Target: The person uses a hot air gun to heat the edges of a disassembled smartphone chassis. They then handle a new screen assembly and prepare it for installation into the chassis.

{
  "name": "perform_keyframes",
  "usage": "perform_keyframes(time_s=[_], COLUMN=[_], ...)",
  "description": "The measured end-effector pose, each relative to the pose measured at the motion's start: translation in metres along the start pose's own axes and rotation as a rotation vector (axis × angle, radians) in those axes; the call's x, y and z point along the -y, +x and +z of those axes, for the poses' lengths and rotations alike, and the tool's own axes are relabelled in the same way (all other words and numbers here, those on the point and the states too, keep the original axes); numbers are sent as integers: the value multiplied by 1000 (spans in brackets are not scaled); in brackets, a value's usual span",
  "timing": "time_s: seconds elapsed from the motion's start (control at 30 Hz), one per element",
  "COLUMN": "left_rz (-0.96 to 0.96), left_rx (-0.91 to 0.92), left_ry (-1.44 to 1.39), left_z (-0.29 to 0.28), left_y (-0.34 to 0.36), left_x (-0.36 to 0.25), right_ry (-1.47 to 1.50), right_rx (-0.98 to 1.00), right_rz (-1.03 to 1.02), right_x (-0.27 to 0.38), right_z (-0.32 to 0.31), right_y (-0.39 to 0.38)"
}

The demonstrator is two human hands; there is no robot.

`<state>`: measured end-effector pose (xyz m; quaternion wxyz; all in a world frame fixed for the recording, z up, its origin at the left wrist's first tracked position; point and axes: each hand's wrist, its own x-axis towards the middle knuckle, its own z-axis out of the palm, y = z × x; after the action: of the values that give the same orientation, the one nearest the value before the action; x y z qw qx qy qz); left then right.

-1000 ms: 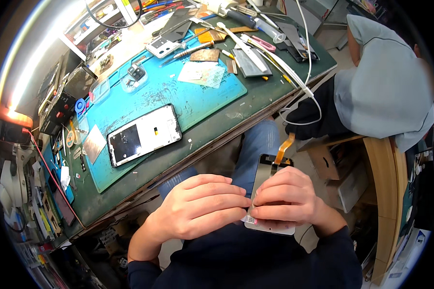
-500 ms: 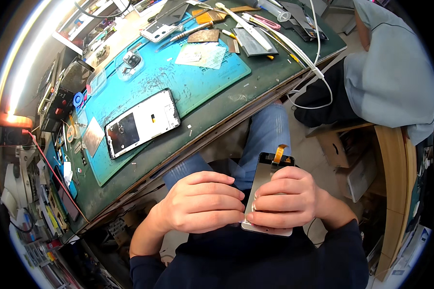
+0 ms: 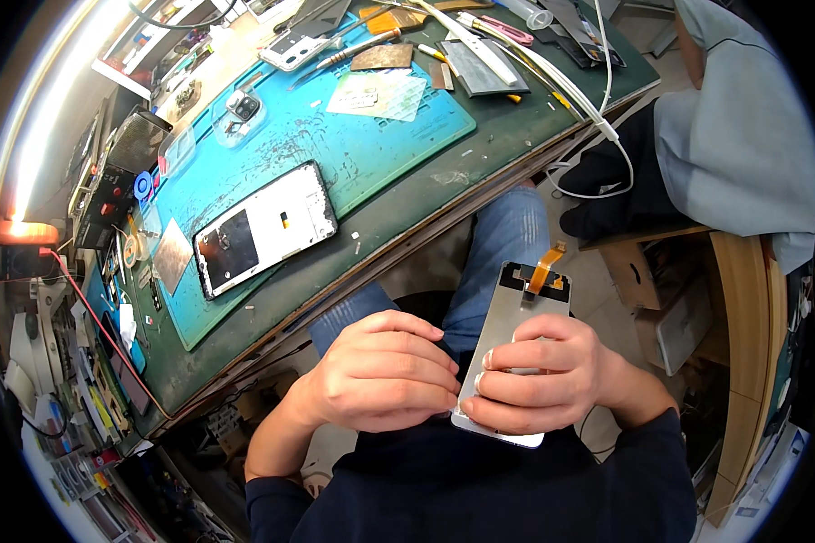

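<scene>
My right hand (image 3: 548, 376) is wrapped over a phone screen (image 3: 505, 317), its grey metallic back turned up, above my lap. From the screen's dark far end an orange flex cable (image 3: 544, 271) sticks up. My left hand (image 3: 385, 373) is closed, with its fingertips at the screen's lower left edge. The left thumb and whatever it may pinch are hidden beneath the fingers. On the bench in front lies a phone frame (image 3: 276, 217), white inside with a black rim and a dark battery area.
The blue work mat (image 3: 371, 158) covers much of the green bench (image 3: 435, 176). Brushes, a grey block (image 3: 482, 68), white cables and phone parts crowd its far side. A seated person in a grey shirt (image 3: 733, 136) is at the right, beside a wooden shelf (image 3: 738, 362).
The screen has tilted, so more of its far end and grey back shows, and the flex cable has shifted up and right. Both hands stay nearly in place.
</scene>
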<state>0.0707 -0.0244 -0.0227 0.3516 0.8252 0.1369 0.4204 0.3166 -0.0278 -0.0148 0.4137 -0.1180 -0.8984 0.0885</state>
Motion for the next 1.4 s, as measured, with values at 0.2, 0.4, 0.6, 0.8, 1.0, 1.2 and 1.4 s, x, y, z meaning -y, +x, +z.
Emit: perform_keyframes(time_s=[0.2, 0.4, 0.6, 0.8, 1.0, 1.2, 1.4], left_rz=[-33, -102, -293, -611, -1107, -1528, -1502], left_rx=[2, 6, -45, -223, -761, -890, -1081], left_ry=[-29, -108, -111, -213, -902, -1154, -892], left_z=[0, 2, 7, 16, 64, 110, 115], left_y=[-1, 3, 3, -2, -28, -116, -99], left_x=[2, 0, 1, 4, 31, 145, 317], right_ry=[-28, -39, -84, -148, -235, -299, -244], right_rx=[11, 10, 6, -47, -121, -184, -190], right_rz=[-19, -64, -92, -87, 105, 279, 389], right_x=[-2, -4, -2, 0, -6, -12, -18], right_z=[0, -1, -3, -11, -32, -49, -56], right_y=[0, -3, -7, -18, -39, -71, -88])
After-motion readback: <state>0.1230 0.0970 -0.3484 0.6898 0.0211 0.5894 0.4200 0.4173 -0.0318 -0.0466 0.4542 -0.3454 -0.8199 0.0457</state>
